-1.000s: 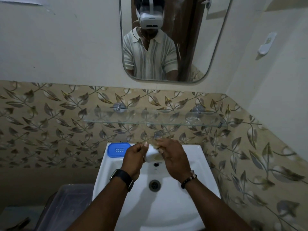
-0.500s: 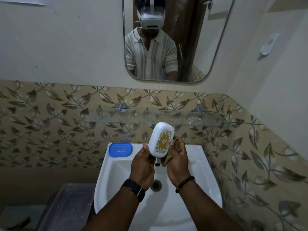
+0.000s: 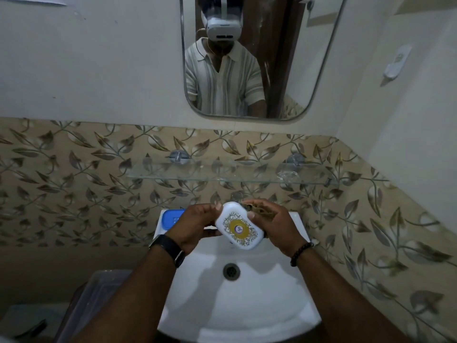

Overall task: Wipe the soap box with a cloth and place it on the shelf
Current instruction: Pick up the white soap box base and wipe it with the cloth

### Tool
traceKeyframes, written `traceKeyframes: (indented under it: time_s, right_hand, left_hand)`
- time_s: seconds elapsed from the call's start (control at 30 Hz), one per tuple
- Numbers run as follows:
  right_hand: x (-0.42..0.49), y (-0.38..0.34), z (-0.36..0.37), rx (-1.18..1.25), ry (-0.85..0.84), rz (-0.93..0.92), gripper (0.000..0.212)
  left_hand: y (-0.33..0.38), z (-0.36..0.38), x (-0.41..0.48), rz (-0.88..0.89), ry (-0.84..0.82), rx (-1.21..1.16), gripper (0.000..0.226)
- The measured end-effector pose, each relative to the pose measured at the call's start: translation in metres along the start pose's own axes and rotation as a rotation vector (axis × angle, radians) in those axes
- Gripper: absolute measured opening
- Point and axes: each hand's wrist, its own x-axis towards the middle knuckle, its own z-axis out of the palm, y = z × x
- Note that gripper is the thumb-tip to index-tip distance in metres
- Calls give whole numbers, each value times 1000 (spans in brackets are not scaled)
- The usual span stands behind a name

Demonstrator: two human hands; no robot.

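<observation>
Head view: over a white sink (image 3: 291, 305), the left hand (image 3: 195, 227) pinches the soap box (image 3: 238, 226) by its end while the right hand (image 3: 277, 229), fingers curled round a brown cloth (image 3: 258, 209), presses its far side. Steady turning would bring every face to the cloth before the glass shelf (image 3: 222, 173)

Dim room; arm shadows on sink (image 3: 284, 303); wide-angle bending at edges.
</observation>
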Motion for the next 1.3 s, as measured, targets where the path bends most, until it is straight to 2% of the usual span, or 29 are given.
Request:
traceKeyframes:
  time_s: [0.1,0.2,0.27,0.37,0.5,0.57,0.63,0.7,0.83,0.87,0.9,0.97,1.07,1.13,1.17,1.3]
  right_hand:
    - [6,3,8,-205,173,-77,31]
    - [8,12,20,-371,497,-73,36]
    - [1,23,30,-403,656,-46,40]
    - [-13,37,46,-446,715,-75,42]
    - [-25,44,70,-670,596,-340,48]
    - [-27,42,76,-772,407,-527,54]
    - [-24,37,70,-840,213,-628,61]
    - [-16,35,53,-883,149,-642,61]
    - [-8,43,28,-745,372,-346,44]
    - [-9,45,28,-735,390,-330,41]
    - [-11,47,31,-787,382,-407,40]
    - [-15,49,36,-867,249,-611,44]
    - [-12,36,33,-894,48,-701,44]
    - [-7,29,26,-851,89,-621,40]
    - [-5,26,22,-773,154,-523,37]
    - [4,21,0,-257,358,-28,23]
  left_hand:
    - [-12,4,-1,-39,-5,-114,24]
    - [-26,18,0,-57,70,-272,36]
    - [-30,26,0,-48,110,-361,26]
    - [-30,36,1,-39,161,-425,22]
    - [-32,42,1,-26,173,-414,22]
    - [-35,41,0,-31,171,-362,23]
    - [-38,39,0,-29,156,-333,24]
    - [-39,37,1,-19,155,-336,25]
    - [-37,37,2,0,189,-376,20]
    - [-39,38,2,0,189,-377,21]
    - [-39,39,1,0,186,-374,22]
    - [-37,41,-1,7,158,-334,22]
    - [-35,41,-1,7,88,-233,28]
    - [-32,40,-1,32,41,-191,20]
    - [-30,39,-1,48,17,-169,24]
    - [-18,30,-4,159,-79,8,27]
